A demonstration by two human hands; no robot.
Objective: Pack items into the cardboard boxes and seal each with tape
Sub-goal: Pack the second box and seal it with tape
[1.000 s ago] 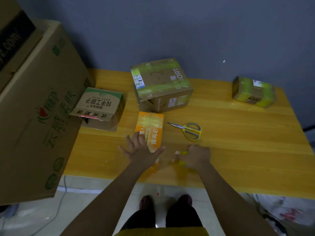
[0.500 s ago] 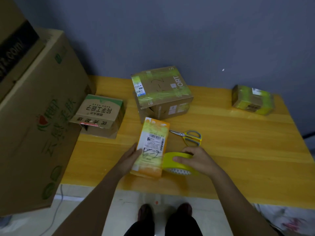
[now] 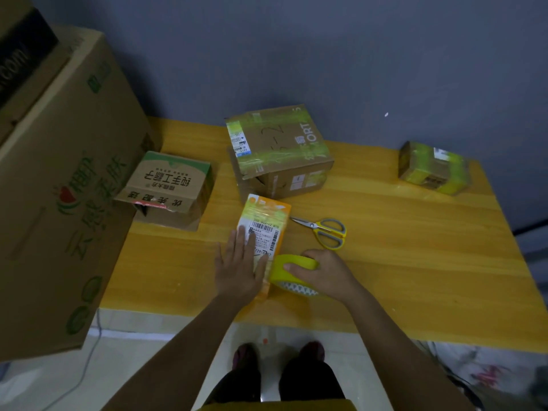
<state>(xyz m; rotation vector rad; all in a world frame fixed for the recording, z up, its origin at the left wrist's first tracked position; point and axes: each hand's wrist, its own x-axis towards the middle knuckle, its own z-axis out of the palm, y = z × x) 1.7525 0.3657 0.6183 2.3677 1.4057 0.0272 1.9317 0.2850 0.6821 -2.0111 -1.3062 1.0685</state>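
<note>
A yellow wooden counter point(image 3: 415, 262) is standing against a grey-blue wall point(image 3: 326, 54), with pale floor tiles showing below its near edge. The orange box point(image 3: 265, 221) is lying flat near that edge, its top bearing a white barcode label under glossy tape. The left hand point(image 3: 238, 268) is pressing down on the box with its fingers point(image 3: 240, 241) straight and spread. Just beside the box's right side, the right hand point(image 3: 321, 272) is curling its fingers around a yellow tape roll point(image 3: 292, 269), which is standing on edge on the counter. Yellow-handled scissors point(image 3: 324, 231) are lying closed just behind the roll. Farther back, a taped brown box point(image 3: 278, 149) is sitting with a torn front flap, a green-topped printed box point(image 3: 172, 188) is resting to its left, and a small tape-wrapped parcel point(image 3: 434, 167) is sitting at the far right corner; their contents cannot be seen. A large printed carton point(image 3: 59, 188) is standing off the counter's left end.
</note>
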